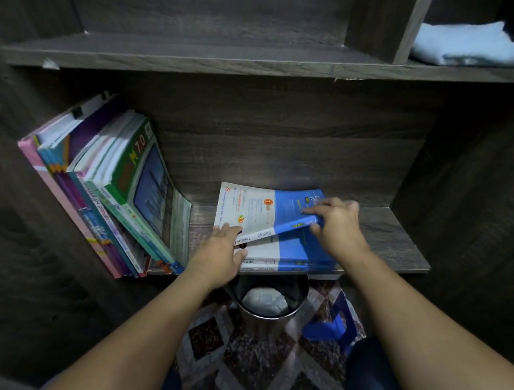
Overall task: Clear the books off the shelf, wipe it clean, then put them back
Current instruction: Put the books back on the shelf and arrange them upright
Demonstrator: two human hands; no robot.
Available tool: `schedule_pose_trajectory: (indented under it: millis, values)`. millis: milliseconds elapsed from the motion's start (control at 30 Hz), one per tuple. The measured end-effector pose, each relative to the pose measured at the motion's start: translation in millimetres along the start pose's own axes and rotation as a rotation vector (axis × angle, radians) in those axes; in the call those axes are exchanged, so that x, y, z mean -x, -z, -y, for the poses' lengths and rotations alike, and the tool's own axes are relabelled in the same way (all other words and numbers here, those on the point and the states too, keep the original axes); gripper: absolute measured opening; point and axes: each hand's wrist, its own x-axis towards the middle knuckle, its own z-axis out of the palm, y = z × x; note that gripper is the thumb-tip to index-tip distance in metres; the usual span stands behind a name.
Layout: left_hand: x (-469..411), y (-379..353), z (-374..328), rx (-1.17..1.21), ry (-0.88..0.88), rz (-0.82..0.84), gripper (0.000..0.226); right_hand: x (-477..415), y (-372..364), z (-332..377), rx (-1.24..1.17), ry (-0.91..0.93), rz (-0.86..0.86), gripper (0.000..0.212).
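On the dark wooden shelf (pixel 393 236) lies a flat stack of blue-and-white books (pixel 285 258). The top book (pixel 259 209) is tilted up off the stack. My left hand (pixel 223 249) grips its near left edge, fingers on the cover and thumb under it. My right hand (pixel 336 221) holds its right end, fingers curled over the cover. Several books (pixel 114 195) lean against the left wall of the shelf, the outermost with a green cover (pixel 143 182).
A folded light blue cloth (pixel 467 44) lies in the upper right compartment. Below the shelf stands a round metal bin (pixel 269 300) with white crumpled stuff inside. A patterned rug (pixel 256 351) covers the floor. The upper shelf board (pixel 185 53) juts out overhead.
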Motion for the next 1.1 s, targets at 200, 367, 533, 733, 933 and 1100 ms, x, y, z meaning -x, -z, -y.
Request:
schedule_pose_trajectory:
  millis: [200,367,533,733,933,1100]
  values:
    - [4,9,-15,-0.016,-0.032,-0.312,0.04,7,-1,32,-0.031,0.406,-0.433,0.026]
    - [3,15,-23,-0.12,-0.181,-0.449,0.061,17,-10,61,-0.09,0.537,-0.416,0.029]
    - [1,21,-17,0.032,0.017,-0.538,0.035,19,-22,71,-0.274,0.448,-0.245,0.055]
    - [5,33,-2,0.273,0.194,-0.717,0.015,21,-35,67,-0.125,0.356,0.136,0.062]
    - [18,51,5,0.419,0.245,-0.922,0.045,21,-49,72,0.074,0.329,0.396,0.06]
    - [38,83,10,0.087,0.174,-0.947,0.092,27,-61,77,0.204,0.305,0.542,0.066]
